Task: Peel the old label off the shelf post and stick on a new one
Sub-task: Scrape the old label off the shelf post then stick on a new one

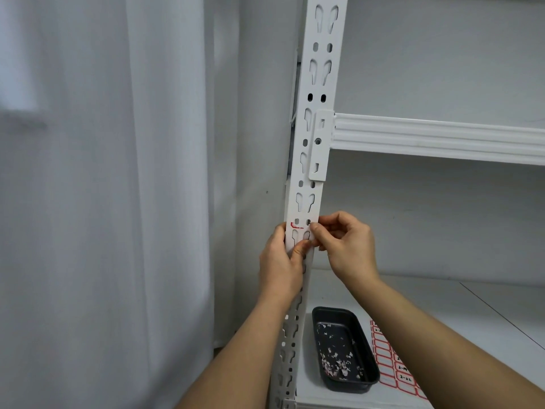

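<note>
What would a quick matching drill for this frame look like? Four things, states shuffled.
Things:
1 left hand
2 right hand
3 black tray
4 label sheet

States:
A holds paper scraps
B lies flat on the shelf beside the tray
C grips the shelf post
D pinches at the post's right edge

Pairs: 1-C, 2-D, 3-A, 4-B

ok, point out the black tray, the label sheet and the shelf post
black tray point(368, 354): head view, its right wall
label sheet point(392, 361): head view, red-bordered blank labels
shelf post point(317, 81): head view, bare front face
</note>
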